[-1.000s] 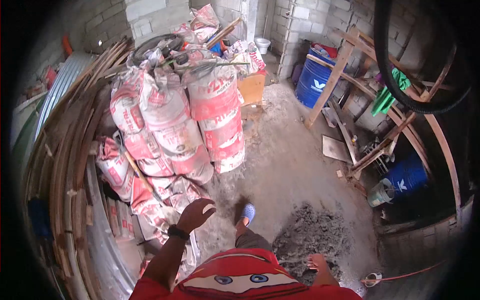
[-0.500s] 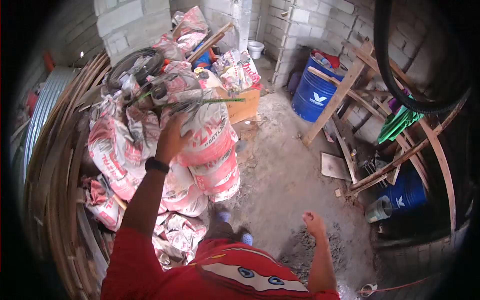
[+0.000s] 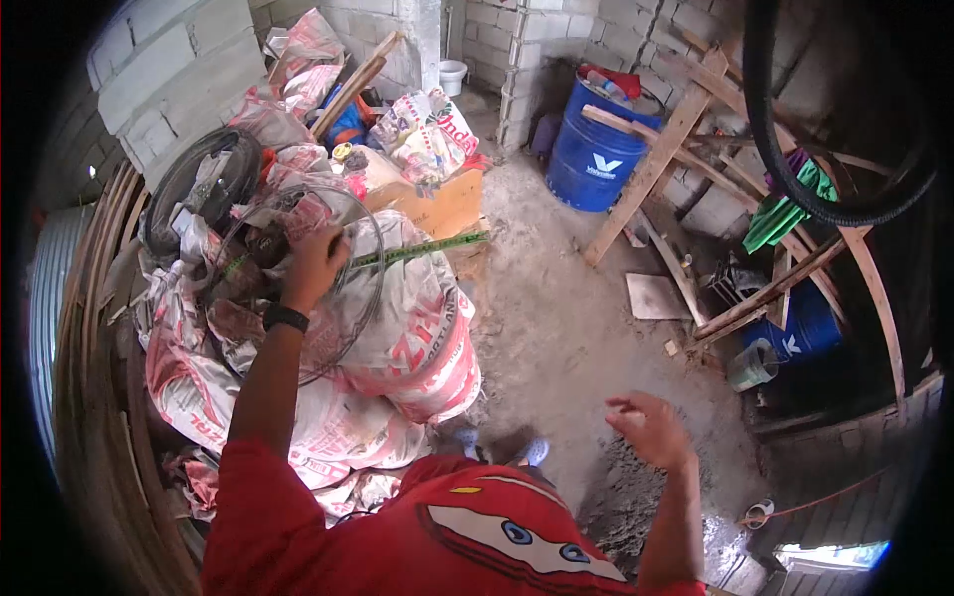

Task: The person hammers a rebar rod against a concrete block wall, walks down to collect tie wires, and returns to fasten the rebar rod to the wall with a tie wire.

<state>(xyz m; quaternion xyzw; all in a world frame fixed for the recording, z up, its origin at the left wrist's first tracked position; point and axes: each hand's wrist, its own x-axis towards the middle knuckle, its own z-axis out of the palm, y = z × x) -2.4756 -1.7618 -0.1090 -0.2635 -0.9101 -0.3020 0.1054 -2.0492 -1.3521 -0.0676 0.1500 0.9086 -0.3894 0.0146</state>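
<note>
- The person's left hand (image 3: pixel 316 266) is above the sack pile, with its back turned up and its fingers bent. It meets the place where a wire loop (image 3: pixel 382 276) and a green strip (image 3: pixel 422 247) come together. The hand covers this place, so I cannot tell whether it grips them or only touches.
- The wire loop lies over the top sacks. The green strip goes out from beside the hand to the right; its other part is lost in the tangle.
- The right hand (image 3: pixel 651 427) is in the air over the floor, half open, the fingers a little curved and the palm turned away from me.
- The sacks (image 3: pixel 427 353) are bulging and printed in red. Folds hide part of the letters, and what fills them I cannot see.
- A black coil (image 3: pixel 164 194) rests on the pile, partly mixed with the bags.
- Past the sacks is a carton (image 3: pixel 452 206); things cover its top, among them a printed bag (image 3: pixel 437 129), so the inside is hidden.
- A blue drum (image 3: pixel 601 149) stands upright, with something red (image 3: pixel 623 82) at its mouth; deeper I cannot see.
- A second drum (image 3: pixel 810 326) is half hidden behind timber (image 3: pixel 770 293). Near it is a bucket (image 3: pixel 752 368), its content too dark to tell.
- A black hose (image 3: pixel 761 109) is cut off at the top.
</note>
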